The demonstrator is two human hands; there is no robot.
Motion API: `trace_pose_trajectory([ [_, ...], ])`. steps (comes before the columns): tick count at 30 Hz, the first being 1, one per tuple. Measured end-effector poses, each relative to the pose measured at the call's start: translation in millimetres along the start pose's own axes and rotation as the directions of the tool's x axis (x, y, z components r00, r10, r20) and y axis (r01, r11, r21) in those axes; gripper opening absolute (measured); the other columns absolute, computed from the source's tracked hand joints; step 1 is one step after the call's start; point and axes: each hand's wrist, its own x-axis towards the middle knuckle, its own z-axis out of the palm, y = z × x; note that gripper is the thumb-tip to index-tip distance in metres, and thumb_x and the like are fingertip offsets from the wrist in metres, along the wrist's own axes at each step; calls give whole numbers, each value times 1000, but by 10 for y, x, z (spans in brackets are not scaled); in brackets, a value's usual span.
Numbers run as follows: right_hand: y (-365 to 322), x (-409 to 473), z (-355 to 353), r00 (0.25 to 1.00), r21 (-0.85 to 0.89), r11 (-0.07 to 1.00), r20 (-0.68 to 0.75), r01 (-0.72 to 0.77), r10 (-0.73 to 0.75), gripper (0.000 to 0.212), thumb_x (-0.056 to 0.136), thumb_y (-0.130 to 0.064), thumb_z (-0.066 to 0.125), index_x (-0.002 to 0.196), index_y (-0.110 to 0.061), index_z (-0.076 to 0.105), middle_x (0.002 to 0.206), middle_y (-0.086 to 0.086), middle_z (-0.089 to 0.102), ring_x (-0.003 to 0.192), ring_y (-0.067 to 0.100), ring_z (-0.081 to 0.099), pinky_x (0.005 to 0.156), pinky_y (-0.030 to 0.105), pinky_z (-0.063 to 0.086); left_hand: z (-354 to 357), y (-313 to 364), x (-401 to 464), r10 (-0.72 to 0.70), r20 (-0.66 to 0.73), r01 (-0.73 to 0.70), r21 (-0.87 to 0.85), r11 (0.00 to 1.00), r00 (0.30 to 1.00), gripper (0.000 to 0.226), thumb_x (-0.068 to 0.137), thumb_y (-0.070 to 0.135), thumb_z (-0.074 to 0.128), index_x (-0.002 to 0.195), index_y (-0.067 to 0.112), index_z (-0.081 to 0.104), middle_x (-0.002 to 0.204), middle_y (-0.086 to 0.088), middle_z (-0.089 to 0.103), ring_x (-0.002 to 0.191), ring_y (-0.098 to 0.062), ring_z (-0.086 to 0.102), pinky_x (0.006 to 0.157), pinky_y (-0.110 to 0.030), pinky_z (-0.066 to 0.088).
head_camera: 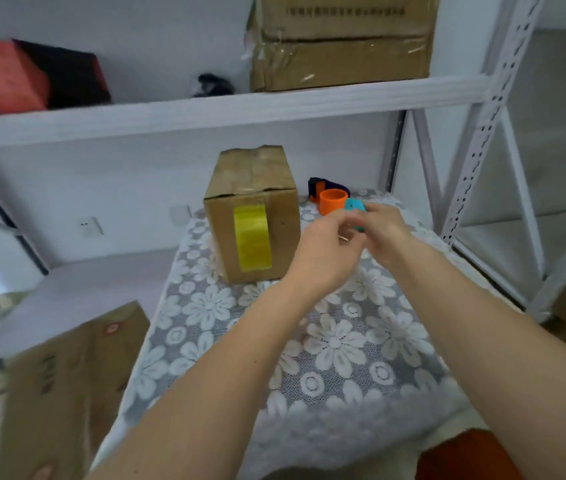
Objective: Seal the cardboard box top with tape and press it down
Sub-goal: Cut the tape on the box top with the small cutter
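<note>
A small brown cardboard box point(257, 216) stands on the lace-covered table point(343, 341), its top flaps down and a strip of yellow tape point(252, 237) stuck down its front face. To its right my two hands meet in the air. My right hand point(383, 228) holds a small teal object point(356, 211), partly hidden by the fingers. My left hand point(323, 254) has its fingers curled toward that object; what it pinches is blurred. An orange tape dispenser point(331, 199) with a dark part behind it sits just beyond my hands.
A white metal shelf point(205, 112) spans overhead, carrying a big taped carton point(340, 43) and a red-and-black box point(25, 77). Another cardboard box point(67, 386) lies at lower left. Shelf uprights point(482, 133) stand at the right.
</note>
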Motion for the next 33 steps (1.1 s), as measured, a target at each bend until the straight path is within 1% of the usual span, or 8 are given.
trace_pose_trajectory([
  [2,-54,-138,122,998,-10,998,9,62,-62,27,94,1,49,119,1,59,109,20,65,87,30,69,76,40,60,-207,114,-182,129,-180,-134,-15,991,975,18,89,9,57,102,20,65,88,4,68,80,-9,66,73,-21,52],
  [5,-156,-288,342,981,-71,979,32,192,-190,24,96,-5,47,117,-3,60,96,13,67,67,18,63,51,20,51,-544,114,-350,263,-487,-252,89,964,833,23,87,5,55,105,17,61,91,6,64,80,-4,60,72,-17,49],
  [8,-273,-371,563,957,-103,952,50,288,-284,19,96,-7,49,111,-14,59,85,5,66,63,13,59,53,20,49,-815,-74,-359,56,-628,-101,-37,994,776,27,83,13,56,108,23,52,104,0,59,96,-16,59,82,-27,48],
  [12,-427,-397,868,908,-178,891,107,418,-405,20,95,-8,52,114,-4,60,93,13,65,69,14,61,53,14,50,-1028,-393,-307,-380,-383,248,-350,903,842,43,84,44,62,116,15,57,107,4,63,101,-14,61,89,-28,48],
  [16,-522,-388,1150,833,-218,811,258,543,-489,12,96,-13,53,107,-14,56,101,8,66,91,18,69,83,32,57,-1059,-471,-243,-368,-259,269,-349,898,893,39,83,47,64,108,16,66,104,-3,70,93,-16,66,81,-31,54],
  [22,-398,-369,1285,804,-260,779,368,571,-467,10,97,-15,50,107,-12,53,92,7,68,79,12,66,69,13,53,-1030,-581,-159,-401,-226,324,-311,894,888,33,70,56,64,65,24,72,85,-9,74,87,-29,69,90,-52,52],
  [26,-319,-328,1287,783,-317,722,360,615,-508,11,97,-19,50,106,-13,54,91,3,70,83,11,68,79,24,54,-998,-624,-85,-411,-253,321,-331,887,876,44,75,49,62,71,6,67,74,-10,65,74,-26,62,84,-52,52],
  [33,-246,-326,1308,725,-431,585,353,687,-591,18,97,-21,48,109,-9,55,89,0,70,83,12,67,83,37,53,-969,-627,-4,-436,-283,339,-333,880,854,33,82,44,62,66,15,62,70,-8,62,67,-23,58,70,-40,53],
])
